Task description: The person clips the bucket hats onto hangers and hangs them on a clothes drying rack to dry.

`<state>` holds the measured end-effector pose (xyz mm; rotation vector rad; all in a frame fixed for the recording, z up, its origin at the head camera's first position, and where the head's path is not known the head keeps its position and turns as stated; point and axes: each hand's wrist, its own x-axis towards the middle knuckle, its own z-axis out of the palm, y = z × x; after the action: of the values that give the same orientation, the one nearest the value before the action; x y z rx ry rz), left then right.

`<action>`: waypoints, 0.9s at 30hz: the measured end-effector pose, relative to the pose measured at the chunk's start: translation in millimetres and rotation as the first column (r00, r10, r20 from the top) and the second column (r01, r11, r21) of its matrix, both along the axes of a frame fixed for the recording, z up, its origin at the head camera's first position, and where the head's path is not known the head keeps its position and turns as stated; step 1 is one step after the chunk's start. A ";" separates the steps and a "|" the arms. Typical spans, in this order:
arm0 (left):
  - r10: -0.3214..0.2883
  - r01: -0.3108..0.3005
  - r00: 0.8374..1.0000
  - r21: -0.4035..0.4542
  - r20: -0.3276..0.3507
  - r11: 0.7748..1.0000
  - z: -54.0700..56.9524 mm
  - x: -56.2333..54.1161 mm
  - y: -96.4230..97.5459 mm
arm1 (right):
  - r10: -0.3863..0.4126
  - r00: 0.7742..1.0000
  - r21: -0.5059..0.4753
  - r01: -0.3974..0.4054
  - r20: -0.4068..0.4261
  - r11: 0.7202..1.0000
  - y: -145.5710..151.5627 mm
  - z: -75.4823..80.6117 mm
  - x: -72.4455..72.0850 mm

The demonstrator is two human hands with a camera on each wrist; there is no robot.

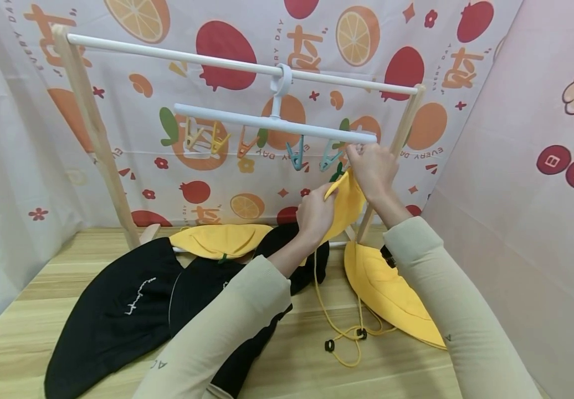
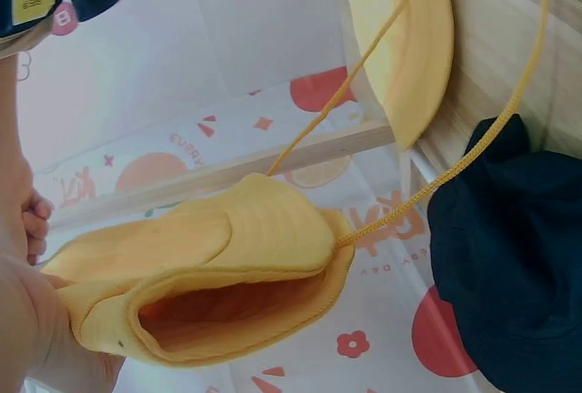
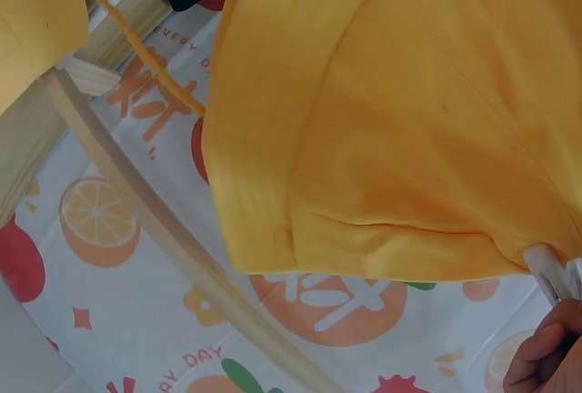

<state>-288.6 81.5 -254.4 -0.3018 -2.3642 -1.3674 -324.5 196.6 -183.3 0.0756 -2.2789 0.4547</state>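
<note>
In the head view a yellow bucket hat (image 1: 346, 206) hangs below the right end of a white hanger bar (image 1: 247, 119). My left hand (image 1: 315, 213) grips the hat at its left side. My right hand (image 1: 374, 169) is at the bar's end and pinches a pale clip (image 3: 544, 270), which meets the edge of the hat in the right wrist view. The left wrist view shows the hat's opening (image 2: 232, 311) and its cord (image 2: 455, 170). Several coloured clips, among them a teal one (image 1: 295, 152), dangle along the bar. My right hand covers most of the pale clip in the head view.
A wooden rack with a white top rail (image 1: 177, 55) carries the hanger by its hook (image 1: 281, 83). Black hats (image 1: 112, 316) and another yellow hat (image 1: 222, 239) lie on the left of the table (image 1: 297, 360). A further yellow hat (image 1: 391, 288) lies right, near cords with black toggles (image 1: 329, 346).
</note>
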 end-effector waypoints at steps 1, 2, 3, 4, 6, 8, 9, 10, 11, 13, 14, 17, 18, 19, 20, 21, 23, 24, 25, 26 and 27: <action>-0.003 0.003 1.000 0.006 0.002 1.000 0.9 0.4 -0.2 | 0.003 1.000 0.001 -0.003 0.000 1.000 -0.6 -0.1 0.1; -0.007 0.007 1.000 0.012 0.004 1.000 1.5 0.6 -0.4 | 0.004 1.000 0.002 -0.004 -0.002 1.000 -1.1 -0.2 0.3; -0.008 0.007 1.000 0.012 0.006 1.000 1.9 0.8 -0.6 | 0.008 1.000 0.002 -0.008 0.003 1.000 -1.5 -0.4 0.6; -0.008 0.008 1.000 0.010 0.011 1.000 2.1 1.0 -0.9 | 0.010 1.000 0.004 -0.010 0.006 1.000 -1.4 -0.9 0.7; -0.013 0.013 1.000 -0.004 0.021 1.000 1.1 1.1 -1.6 | 0.015 1.000 -0.004 -0.014 0.016 1.000 -0.8 -3.0 0.9; -0.028 0.029 0.999 -0.020 0.034 0.999 -0.9 1.0 -2.2 | 0.024 0.999 -0.009 -0.024 0.032 1.000 0.8 -7.2 0.1; -0.039 0.040 0.998 -0.030 0.040 0.999 -2.0 1.0 -2.4 | 0.027 0.999 -0.012 -0.027 0.039 1.000 1.5 -9.8 -0.2; -0.053 0.055 0.997 -0.037 0.047 0.998 -3.0 1.2 -2.6 | 0.030 0.999 -0.016 -0.029 0.038 0.999 2.3 -12.5 -0.7; -0.068 0.071 0.996 -0.044 0.053 0.997 -4.1 1.4 -2.7 | 0.032 0.999 -0.024 -0.031 0.039 0.999 2.8 -15.2 -1.1; -0.093 0.096 0.994 -0.048 0.063 0.994 -6.2 2.1 -2.9 | 0.036 0.999 -0.030 -0.035 0.036 0.999 3.5 -20.0 -1.9; -0.103 0.106 0.993 -0.046 0.065 0.993 -7.2 2.3 -3.0 | 0.035 0.999 -0.033 -0.034 0.031 0.999 3.2 -21.8 -1.8; -0.121 0.123 0.990 -0.033 0.073 0.992 -9.9 2.8 -4.2 | 0.041 0.998 -0.049 -0.039 0.038 0.998 1.9 -25.6 -2.5; -0.125 0.127 0.989 -0.028 0.076 0.991 -11.0 2.7 -4.7 | 0.041 0.998 -0.046 -0.038 0.046 0.998 1.4 -26.6 -2.8; -0.131 0.133 0.988 -0.024 0.082 0.991 -12.2 2.6 -5.2 | 0.041 0.998 -0.042 -0.039 0.057 0.998 1.0 -27.7 -3.1; -0.138 0.140 0.986 -0.020 0.089 0.990 -13.7 2.5 -5.9 | 0.044 0.997 -0.040 -0.041 0.070 0.998 0.6 -28.8 -3.3; -0.147 0.150 0.984 -0.019 0.096 0.989 -15.4 2.3 -6.4 | 0.047 0.995 -0.037 -0.044 0.084 0.998 0.3 -30.2 -3.5; -0.165 0.168 0.979 -0.020 0.118 0.986 -19.2 1.8 -7.6 | 0.065 0.991 -0.044 -0.060 0.113 0.997 -0.9 -32.7 -3.1; -0.173 0.177 0.976 -0.017 0.131 0.984 -21.2 1.7 -8.1 | 0.072 0.989 -0.045 -0.067 0.128 0.997 -1.6 -33.9 -2.5; -0.179 0.183 0.973 -0.015 0.145 0.983 -23.2 1.6 -8.7 | 0.083 0.987 -0.051 -0.077 0.141 0.996 -2.4 -35.3 -2.2; -0.183 0.187 0.971 -0.013 0.156 0.982 -25.1 1.6 -9.4 | 0.091 0.984 -0.055 -0.083 0.153 0.995 -3.6 -36.6 -1.6; -0.186 0.190 0.968 -0.010 0.169 0.982 -27.2 1.5 -10.1 | 0.098 0.981 -0.058 -0.090 0.165 0.994 -5.0 -37.9 -0.8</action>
<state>-287.1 71.4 -281.6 -0.4448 -2.5472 -1.5017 -325.3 191.5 -221.2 0.1245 -2.4347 0.5876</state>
